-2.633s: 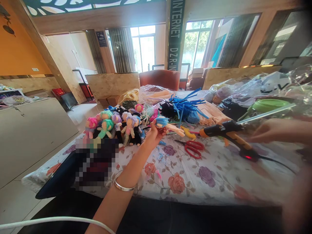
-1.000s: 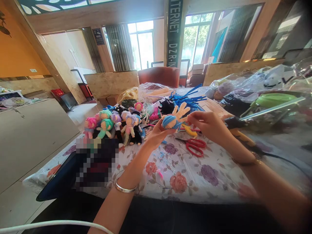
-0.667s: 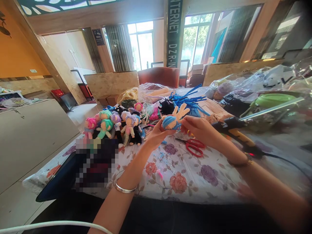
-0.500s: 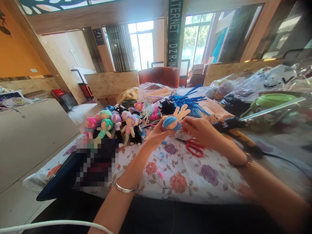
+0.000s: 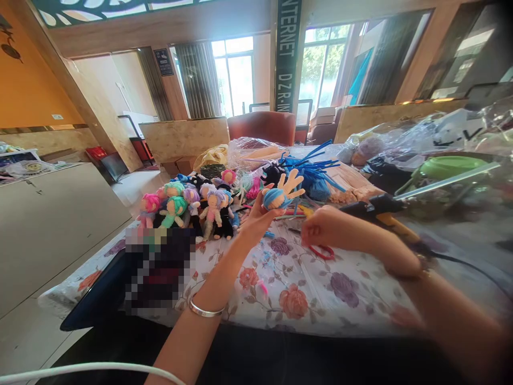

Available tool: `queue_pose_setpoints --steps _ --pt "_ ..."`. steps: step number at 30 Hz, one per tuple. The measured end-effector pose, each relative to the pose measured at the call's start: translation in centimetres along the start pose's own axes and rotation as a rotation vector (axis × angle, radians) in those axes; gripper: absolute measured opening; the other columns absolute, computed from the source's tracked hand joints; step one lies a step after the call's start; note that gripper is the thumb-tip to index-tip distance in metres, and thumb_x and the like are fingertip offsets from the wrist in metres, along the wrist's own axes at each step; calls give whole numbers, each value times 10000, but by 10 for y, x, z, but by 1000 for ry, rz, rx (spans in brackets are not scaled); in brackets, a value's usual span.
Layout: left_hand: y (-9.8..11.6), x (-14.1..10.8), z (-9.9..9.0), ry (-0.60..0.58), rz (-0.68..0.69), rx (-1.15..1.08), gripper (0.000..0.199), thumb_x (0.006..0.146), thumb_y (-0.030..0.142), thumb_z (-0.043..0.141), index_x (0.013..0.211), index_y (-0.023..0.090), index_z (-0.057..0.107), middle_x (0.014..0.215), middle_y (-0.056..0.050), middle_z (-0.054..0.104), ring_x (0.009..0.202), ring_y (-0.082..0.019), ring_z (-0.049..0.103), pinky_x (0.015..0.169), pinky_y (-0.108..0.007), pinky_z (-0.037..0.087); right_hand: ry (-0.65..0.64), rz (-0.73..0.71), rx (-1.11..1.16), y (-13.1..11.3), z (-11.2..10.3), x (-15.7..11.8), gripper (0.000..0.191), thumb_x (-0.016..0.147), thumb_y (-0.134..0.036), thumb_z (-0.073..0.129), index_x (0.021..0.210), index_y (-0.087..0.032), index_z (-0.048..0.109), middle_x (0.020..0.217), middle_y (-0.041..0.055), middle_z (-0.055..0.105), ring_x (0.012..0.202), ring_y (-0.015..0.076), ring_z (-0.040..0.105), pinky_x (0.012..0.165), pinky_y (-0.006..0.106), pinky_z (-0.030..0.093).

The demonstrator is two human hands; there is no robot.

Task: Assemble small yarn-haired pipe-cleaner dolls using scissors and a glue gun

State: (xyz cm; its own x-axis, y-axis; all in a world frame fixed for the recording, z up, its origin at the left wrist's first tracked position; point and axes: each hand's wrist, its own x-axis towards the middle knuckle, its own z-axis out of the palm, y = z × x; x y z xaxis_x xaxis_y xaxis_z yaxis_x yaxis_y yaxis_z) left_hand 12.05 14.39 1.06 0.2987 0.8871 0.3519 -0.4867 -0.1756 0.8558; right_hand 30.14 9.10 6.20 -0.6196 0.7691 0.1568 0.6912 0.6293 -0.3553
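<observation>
My left hand [image 5: 258,218] is closed around a small doll [image 5: 276,199] with blue hair and a peach face. Its peach limbs [image 5: 292,184] stick up behind the head like bent fuzzy stems. To the right, my right hand [image 5: 316,227] is curled, fingers bent inward, apart from the doll. It is over a pair of scissors with red handles [image 5: 325,253], hiding much of them. Whether the fingers touch the scissors or hold anything is hidden.
Several finished dolls [image 5: 210,208] stand in a cluster at left. Blue fuzzy stems [image 5: 316,166] and peach bundles [image 5: 352,184] lie behind my hands. A glue gun [image 5: 393,219] with a cord is at right. A dark tray [image 5: 94,291] lies at the front left.
My right hand has left the doll and moved down over the scissors, its fingers curling. My left hand has shifted the doll slightly left.
</observation>
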Motion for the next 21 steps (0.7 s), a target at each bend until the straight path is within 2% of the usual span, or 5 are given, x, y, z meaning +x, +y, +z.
queue_pose_setpoints --steps 2,6,10,13,21 --pt "0 0 0 34 11 2 645 640 145 730 1218 321 503 797 72 552 729 -63 509 799 -220 422 -15 -14 -7 -8 11 6 166 709 -60 596 634 -190 665 583 -46 637 527 83 550 531 196 376" --pt "-1 2 -2 55 11 11 618 636 157 729 1188 306 494 838 65 565 807 -83 546 849 -268 430 36 -23 -80 -14 23 12 160 809 -194 614 663 -188 681 624 -3 654 573 114 580 551 221 383" --pt "-3 4 -3 59 13 25 564 646 168 731 1149 291 509 905 49 589 879 -109 568 905 -318 431 87 -104 -115 -11 21 10 135 788 -124 602 838 -213 691 746 1 688 636 125 609 570 221 398" --pt "-3 4 -4 84 6 22 585 627 158 750 1152 288 526 917 39 605 876 -121 583 901 -323 441 100 -93 -150 -7 17 6 189 778 -93 566 821 -228 691 724 -16 686 606 116 605 561 216 393" --pt "-3 5 -5 63 -5 21 638 606 146 775 1178 333 562 1023 47 627 840 -100 603 877 -301 471 517 58 -66 8 2 5 182 856 -339 557 827 -205 677 761 14 688 581 125 593 585 248 445"
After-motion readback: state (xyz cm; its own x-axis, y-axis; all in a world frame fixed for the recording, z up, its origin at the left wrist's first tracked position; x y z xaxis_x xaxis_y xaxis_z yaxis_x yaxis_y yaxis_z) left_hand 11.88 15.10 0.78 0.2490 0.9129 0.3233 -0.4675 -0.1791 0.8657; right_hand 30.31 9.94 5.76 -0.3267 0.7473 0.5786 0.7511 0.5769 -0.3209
